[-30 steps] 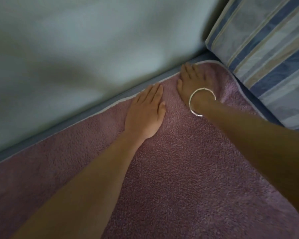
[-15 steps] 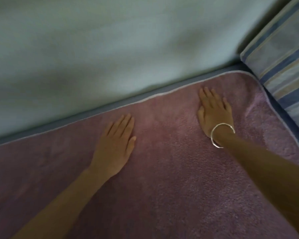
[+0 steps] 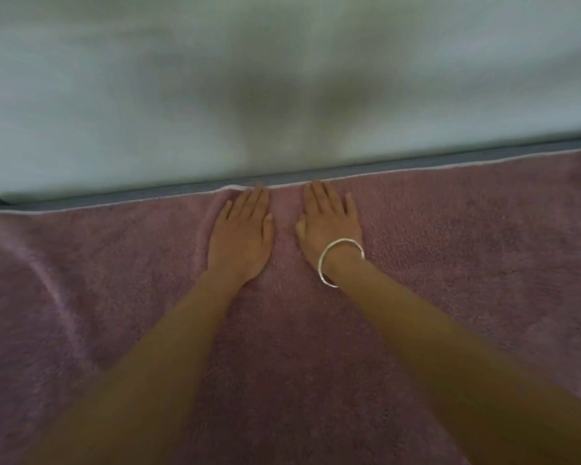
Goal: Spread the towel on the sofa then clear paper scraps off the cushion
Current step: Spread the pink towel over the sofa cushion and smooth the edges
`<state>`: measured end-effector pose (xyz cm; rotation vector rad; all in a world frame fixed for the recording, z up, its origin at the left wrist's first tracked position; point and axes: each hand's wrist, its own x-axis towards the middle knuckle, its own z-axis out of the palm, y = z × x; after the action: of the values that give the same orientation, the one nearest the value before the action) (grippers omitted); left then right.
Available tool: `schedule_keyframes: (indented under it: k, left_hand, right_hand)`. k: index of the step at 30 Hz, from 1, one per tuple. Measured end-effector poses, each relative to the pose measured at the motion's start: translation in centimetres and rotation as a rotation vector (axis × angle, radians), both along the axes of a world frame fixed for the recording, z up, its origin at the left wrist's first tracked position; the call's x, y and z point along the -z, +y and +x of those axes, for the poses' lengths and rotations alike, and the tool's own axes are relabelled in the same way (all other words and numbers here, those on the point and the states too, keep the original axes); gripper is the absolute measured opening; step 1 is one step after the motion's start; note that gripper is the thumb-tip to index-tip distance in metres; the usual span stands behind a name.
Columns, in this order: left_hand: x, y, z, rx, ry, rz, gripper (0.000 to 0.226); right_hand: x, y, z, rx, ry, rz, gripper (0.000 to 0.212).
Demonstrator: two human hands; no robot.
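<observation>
A pink-mauve towel point(image 3: 450, 263) lies spread over the sofa seat and fills the lower half of the view. Its pale hem runs along the back, next to a strip of blue-grey seat point(image 3: 148, 193). My left hand point(image 3: 240, 236) and my right hand point(image 3: 329, 223) lie flat on the towel side by side, palms down, fingers straight, fingertips close to the back hem. A silver bangle sits on my right wrist. A fold ridge rises in the towel at the left point(image 3: 57, 297). No paper scraps are in view.
The pale greenish-white sofa back point(image 3: 282, 78) rises right behind the towel's hem and carries a dark shadow in the middle. A dark corner shows at the far left edge.
Both hands slid left along the towel's back edge and came together side by side. The view swung left, so the striped cushion at the right is out of sight.
</observation>
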<state>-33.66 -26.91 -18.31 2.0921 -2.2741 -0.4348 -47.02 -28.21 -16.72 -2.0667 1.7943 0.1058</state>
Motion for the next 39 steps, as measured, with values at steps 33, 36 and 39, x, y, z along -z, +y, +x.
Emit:
schedule_keyframes:
  k: [33,36,39]
  left_hand:
    - [-0.3,0.1,19.3,-0.001,0.035,0.094,0.051]
    - [-1.0,3.4,23.2,0.025,-0.003,0.023,0.068]
    - [-1.1,4.6,26.7,-0.006,-0.028,0.057,0.069]
  right_hand:
    - [0.1,-0.9,19.3,-0.113,0.041,0.082,0.054]
    - [-0.4,1.2,23.3,-0.215,-0.009,0.092,0.055]
    - [-0.4,2.1,27.6,-0.262,-0.034,0.077,0.056]
